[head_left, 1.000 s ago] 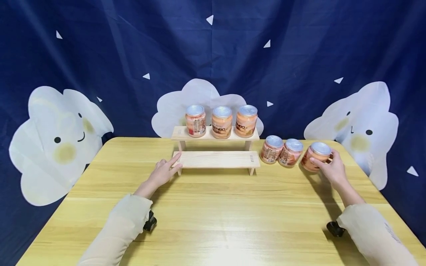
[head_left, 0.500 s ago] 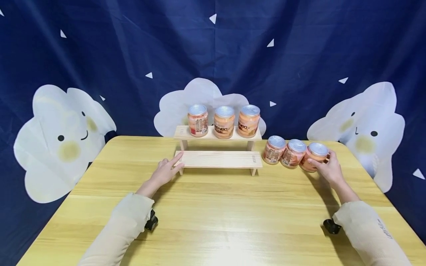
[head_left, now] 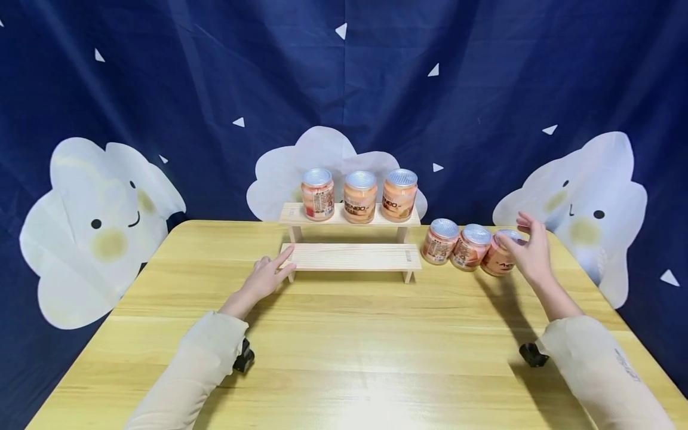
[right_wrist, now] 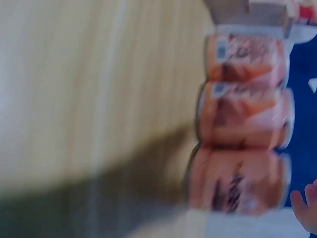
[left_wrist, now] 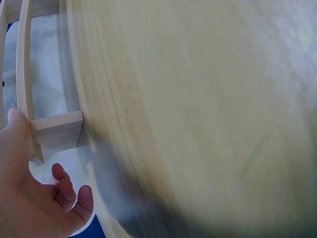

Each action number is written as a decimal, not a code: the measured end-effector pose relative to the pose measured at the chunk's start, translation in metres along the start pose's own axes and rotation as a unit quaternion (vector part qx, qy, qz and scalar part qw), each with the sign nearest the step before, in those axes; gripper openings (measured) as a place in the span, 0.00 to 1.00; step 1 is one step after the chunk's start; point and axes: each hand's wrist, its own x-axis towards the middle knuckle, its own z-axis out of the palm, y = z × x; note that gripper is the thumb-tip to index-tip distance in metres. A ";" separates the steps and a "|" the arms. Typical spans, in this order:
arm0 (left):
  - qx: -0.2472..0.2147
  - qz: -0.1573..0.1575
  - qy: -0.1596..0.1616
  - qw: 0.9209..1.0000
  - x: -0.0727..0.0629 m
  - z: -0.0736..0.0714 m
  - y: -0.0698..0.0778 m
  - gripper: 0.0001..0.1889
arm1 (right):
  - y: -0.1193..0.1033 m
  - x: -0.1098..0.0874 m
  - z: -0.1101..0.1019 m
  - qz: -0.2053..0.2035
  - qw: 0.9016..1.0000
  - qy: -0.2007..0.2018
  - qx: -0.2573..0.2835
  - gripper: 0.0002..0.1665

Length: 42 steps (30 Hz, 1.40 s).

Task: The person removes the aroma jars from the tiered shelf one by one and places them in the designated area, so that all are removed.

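Note:
A two-tier wooden shelf (head_left: 349,257) stands on the table, and my left hand (head_left: 260,279) holds the left end of its lower board between index finger and thumb. In the left wrist view the thumb of the left hand (left_wrist: 29,183) touches the board while other fingers curl loosely beside the leg. At the right, three orange-pink jars with silver lids stand in a slanting row: a left one (head_left: 439,245), a middle one (head_left: 469,251) and a right one (head_left: 497,261). My right hand (head_left: 534,254) is by the right jar with its fingers spread apart.
Three similar jars stand on the upper tier: a left jar (head_left: 318,200), a centre jar (head_left: 359,202) and a right jar (head_left: 399,200). The light wood table (head_left: 349,334) reaches back to a blue curtain (head_left: 344,71) with white clouds.
The right hand brought the right jar leftward against the middle jar, then let it go and lifted its fingers. The left hand stays on the shelf.

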 end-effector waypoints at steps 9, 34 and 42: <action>-0.001 0.004 0.001 1.000 0.002 0.002 -0.001 0.31 | -0.040 0.008 0.021 -0.045 0.994 -0.082 0.059 0.36; -0.008 -0.001 0.006 1.000 0.000 0.002 -0.001 0.30 | -0.099 0.031 0.107 -0.021 0.968 -0.205 0.144 0.48; 0.000 0.002 0.001 1.000 -0.001 0.001 -0.002 0.30 | -0.111 0.040 0.129 -0.006 0.971 -0.200 0.129 0.51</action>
